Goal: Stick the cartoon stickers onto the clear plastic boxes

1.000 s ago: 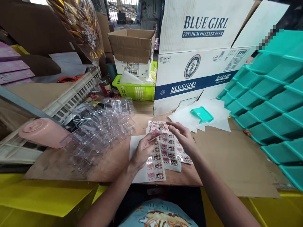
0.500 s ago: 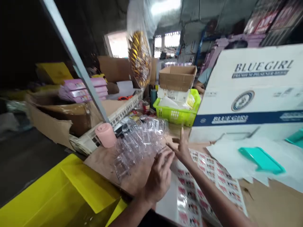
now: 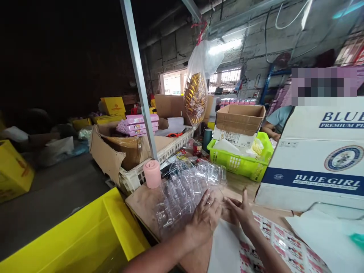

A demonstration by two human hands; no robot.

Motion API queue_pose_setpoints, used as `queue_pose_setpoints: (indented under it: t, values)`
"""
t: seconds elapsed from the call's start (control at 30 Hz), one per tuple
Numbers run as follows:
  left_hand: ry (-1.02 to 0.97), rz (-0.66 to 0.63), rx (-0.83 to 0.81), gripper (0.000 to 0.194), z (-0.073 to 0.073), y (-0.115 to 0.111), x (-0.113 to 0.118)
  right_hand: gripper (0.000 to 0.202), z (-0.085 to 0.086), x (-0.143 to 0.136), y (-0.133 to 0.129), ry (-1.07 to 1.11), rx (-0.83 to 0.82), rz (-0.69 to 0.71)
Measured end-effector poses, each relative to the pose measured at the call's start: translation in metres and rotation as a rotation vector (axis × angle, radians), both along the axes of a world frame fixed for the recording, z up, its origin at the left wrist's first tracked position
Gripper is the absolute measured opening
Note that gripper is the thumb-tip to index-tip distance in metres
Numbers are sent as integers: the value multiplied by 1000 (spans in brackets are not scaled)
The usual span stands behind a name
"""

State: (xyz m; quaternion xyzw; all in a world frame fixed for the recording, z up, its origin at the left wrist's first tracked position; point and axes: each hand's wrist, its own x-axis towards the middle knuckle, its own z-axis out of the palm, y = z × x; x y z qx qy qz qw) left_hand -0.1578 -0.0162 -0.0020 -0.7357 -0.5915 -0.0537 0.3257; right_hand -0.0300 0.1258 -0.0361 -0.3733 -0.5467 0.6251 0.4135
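Clear plastic packs (image 3: pixel 180 191) lie in overlapping rows on the brown board (image 3: pixel 142 201). My left hand (image 3: pixel 207 212), with a ring on one finger, is at their right edge, its fingers stretched out; whether it presses on a pack I cannot tell. Just to its right is my right hand (image 3: pixel 241 212), thumb raised and fingers apart, with nothing visible in it. Under my right forearm lie sticker sheets (image 3: pixel 284 242) printed with small red and black pictures, beside a blank white sheet (image 3: pixel 224 246).
A pink jar (image 3: pixel 152 174) stands left of the packs. Behind are a lime green basket (image 3: pixel 239 163) and a white crate (image 3: pixel 133 180). A yellow box (image 3: pixel 85 235) is at the lower left, a white carton (image 3: pixel 313 159) at the right. Another person's arm (image 3: pixel 274 127) shows behind it.
The view has swung left and up, so things sit farther right and lower. My left hand has turned palm-down and lies closer to the packs. My right hand stays beside it.
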Motion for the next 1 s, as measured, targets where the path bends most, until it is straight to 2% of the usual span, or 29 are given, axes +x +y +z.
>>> queue_pose_setpoints:
  t: [0.17,0.33,0.5,0.6,0.67,0.73,0.8,0.87,0.93,1.0]
  values:
    - [-3,-15,-2,39,1,-6,-10,149,4,-6,-4,-58,65,-27]
    - [-9,-21,20,39,-5,-4,-12,145,0,-9,-4,-137,131,64]
    - [-128,-124,-41,36,-8,-4,-19,125,9,16,1,-586,582,-155]
    - [-230,-123,-43,34,-7,-8,-10,113,24,46,-14,-650,809,-267]
    - [-487,-131,-17,32,-2,-11,5,109,34,65,-33,-604,911,-317]
    - [-1042,-212,-90,33,6,-13,27,104,42,81,-56,-526,974,-298]
    - [-1726,-348,-335,39,15,-13,51,100,46,94,-76,-471,998,-218]
    - [-2233,-443,-604,42,22,-12,74,98,47,107,-92,-445,993,-125]
    - [-2531,-455,-713,37,23,-11,92,99,48,122,-103,-442,974,-70]
    - [-2664,-429,-716,29,19,-12,105,102,50,140,-112,-436,939,-83]
